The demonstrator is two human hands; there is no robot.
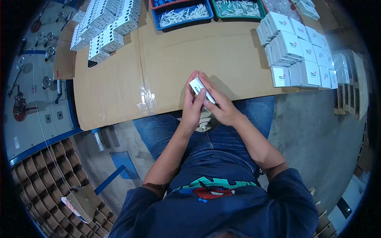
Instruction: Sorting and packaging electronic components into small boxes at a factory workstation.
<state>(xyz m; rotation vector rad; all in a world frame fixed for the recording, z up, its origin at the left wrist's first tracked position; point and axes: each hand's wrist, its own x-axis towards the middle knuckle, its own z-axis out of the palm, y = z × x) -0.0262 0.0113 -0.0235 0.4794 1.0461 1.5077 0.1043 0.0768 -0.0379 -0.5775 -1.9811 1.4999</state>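
Past navy shirt (234, 214), noted left hand (192, 111) and right hand (225, 109) clamped together on small white box (196, 85) above cardboard tabletop (107, 87), near edge, with parts trays (184, 25) far, stacked boxes (105, 41) far left, white cartons (291, 45) far right, grey floor (301, 131) below.

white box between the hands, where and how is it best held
Probably by its long sides, one hand coming from each side. The white box looks slim and elongated, slanting with its far end toward the left, so those sides face the left hand and right hand, which flank it.
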